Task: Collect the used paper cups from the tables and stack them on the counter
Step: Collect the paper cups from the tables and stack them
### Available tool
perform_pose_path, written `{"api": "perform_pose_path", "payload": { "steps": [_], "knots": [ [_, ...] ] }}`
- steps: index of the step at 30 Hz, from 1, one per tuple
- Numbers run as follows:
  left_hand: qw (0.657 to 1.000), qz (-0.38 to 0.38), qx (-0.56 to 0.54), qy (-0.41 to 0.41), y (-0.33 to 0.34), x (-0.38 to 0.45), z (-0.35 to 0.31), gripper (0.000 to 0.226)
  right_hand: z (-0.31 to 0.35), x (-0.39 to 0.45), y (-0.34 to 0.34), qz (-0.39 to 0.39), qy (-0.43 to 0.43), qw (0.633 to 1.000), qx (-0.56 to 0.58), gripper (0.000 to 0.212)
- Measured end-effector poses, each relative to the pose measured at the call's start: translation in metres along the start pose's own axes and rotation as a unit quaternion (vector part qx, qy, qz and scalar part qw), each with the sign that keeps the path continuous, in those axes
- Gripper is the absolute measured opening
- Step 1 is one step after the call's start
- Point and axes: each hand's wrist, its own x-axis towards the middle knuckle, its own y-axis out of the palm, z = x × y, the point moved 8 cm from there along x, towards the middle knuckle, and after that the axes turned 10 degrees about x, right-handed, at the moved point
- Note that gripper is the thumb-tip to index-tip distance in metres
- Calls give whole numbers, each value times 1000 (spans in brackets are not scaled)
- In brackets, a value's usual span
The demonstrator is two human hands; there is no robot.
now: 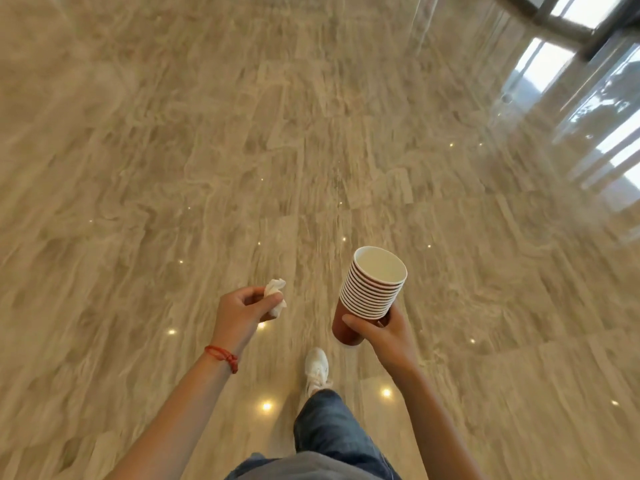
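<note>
My right hand [379,329] grips a stack of several nested paper cups [372,289], red-brown outside and white inside, held upright and slightly tilted, fingers wrapped round the lowest cup. The top cup looks empty. My left hand [244,311] pinches a crumpled white tissue [275,294] between thumb and fingers. A red string bracelet sits on my left wrist. No table or counter is in sight.
Polished beige marble floor [242,150] fills the view, with ceiling lights mirrored in it. My foot in a white shoe [316,368] and a jeans leg are below the hands. Bright windows with a dark frame [588,39] lie at the upper right.
</note>
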Motion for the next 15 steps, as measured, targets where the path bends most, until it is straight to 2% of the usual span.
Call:
{"api": "perform_pose_path", "payload": {
  "steps": [8, 15],
  "knots": [
    [1000, -6, -14, 22, 35, 178, -117, 17, 68, 207, 14, 9, -1, 1000, -14, 42],
    [1000, -6, -4, 7, 64, 352, -171, 11, 95, 383, 44, 19, 3, 1000, -5, 44]
  ]
}}
